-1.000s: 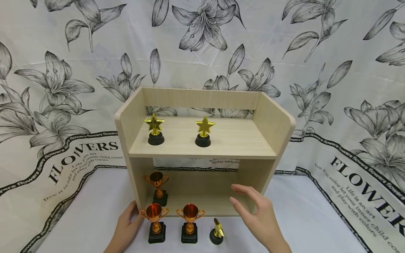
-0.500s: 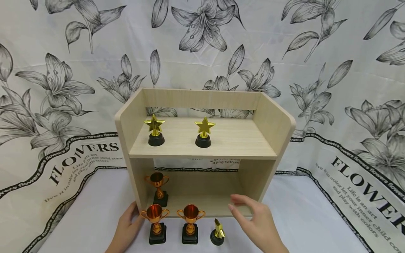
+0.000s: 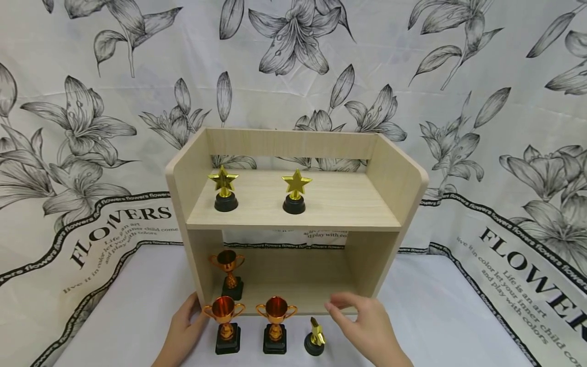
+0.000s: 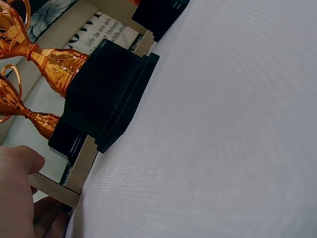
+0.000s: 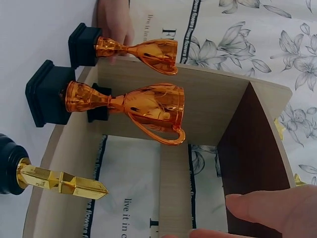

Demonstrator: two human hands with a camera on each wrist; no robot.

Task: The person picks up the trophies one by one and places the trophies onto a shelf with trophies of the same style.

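Note:
My left hand (image 3: 182, 329) holds the front edge of the left side panel of a pale wooden shelf (image 3: 293, 225), thumb on one face and fingers on the other in the left wrist view. Beside it on the table stands a bronze-coloured trophy cup (image 3: 224, 313) on a black base, with a second trophy cup (image 3: 275, 312) to its right. Farther right is a gold star trophy (image 3: 316, 335), seen nearly edge-on. My right hand (image 3: 367, 323) hovers just right of this star, thumb and fingers curved with a gap between them, touching nothing.
Two star trophies, one at the left (image 3: 224, 189) and one near the middle (image 3: 295, 191), stand on the upper level. Another trophy cup (image 3: 231, 272) stands at the lower compartment's left. A white cloth (image 3: 435, 316) covers the table; a flower-printed curtain (image 3: 458, 122) hangs behind.
My right hand has come down and slightly left toward the star trophy on the table, its thumb and fingers drawing closer together. The left hand stays on the shelf's side; the trophies stand unmoved.

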